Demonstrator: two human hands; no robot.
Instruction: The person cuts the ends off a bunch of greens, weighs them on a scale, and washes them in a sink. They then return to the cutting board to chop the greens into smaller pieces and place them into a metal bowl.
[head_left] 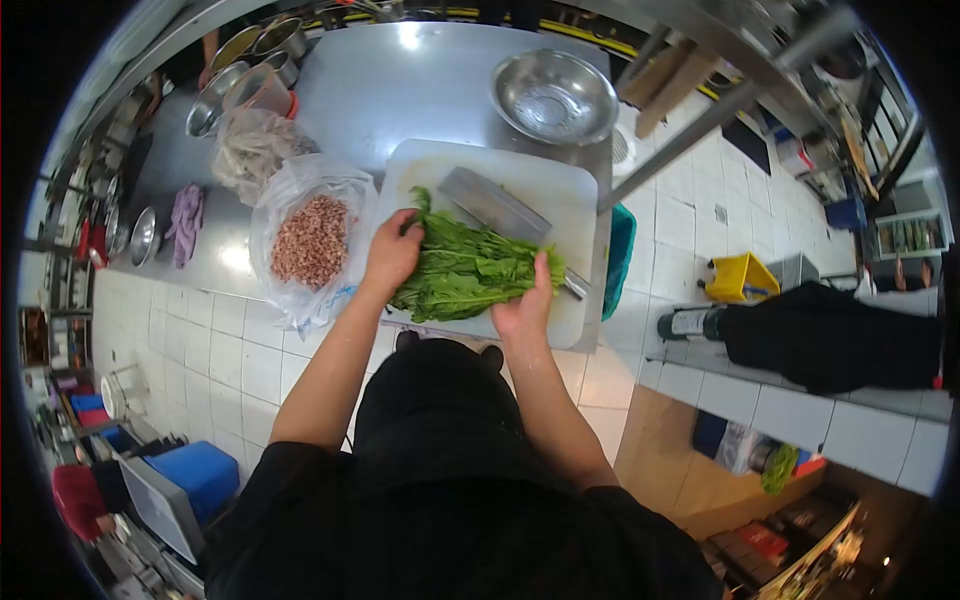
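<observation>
The person's left hand clasps one end of a bunch of greens, its grip closed around the leaves, while the right hand presses on the other end, fingers curled over it. The greens lie across a white board on the steel surface. A cleaver rests on the board just behind them. A bag of mince sits beside the board, and a bowl stands beyond it.
</observation>
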